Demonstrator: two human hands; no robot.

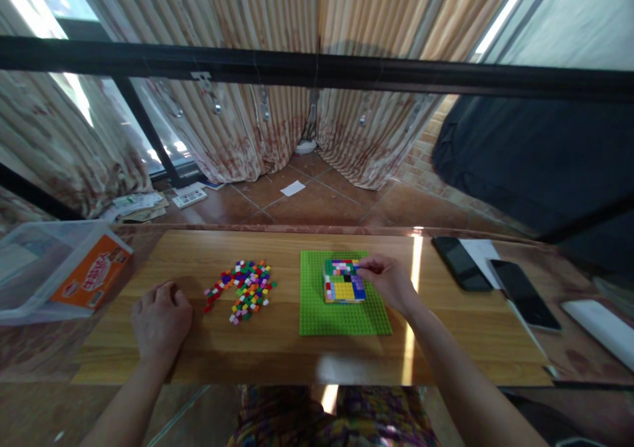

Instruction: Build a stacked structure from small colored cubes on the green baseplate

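Note:
My right hand (pixel 386 280) is closed in a pinch at the upper right corner of a flat block of small multicoloured toy bricks (pixel 347 291). A small bluish brick seems to sit at its fingertips, partly hidden by them. The block stands on a green studded baseplate (pixel 317 318) and has yellow, blue, purple, green and pink bricks on top. My left hand (pixel 163 318) rests on the table at the left, fingers curled under, with nothing visible in it. To its right lies a loose pile of small coloured bricks (pixel 252 287).
On the wooden table (pixel 212 354), two dark phones (pixel 461 263) and white paper (pixel 479 259) lie at the right. A clear plastic box (pixel 34 236) with an orange label stands at the left. A dark rail (pixel 277 69) crosses in front of curtains (pixel 267 18).

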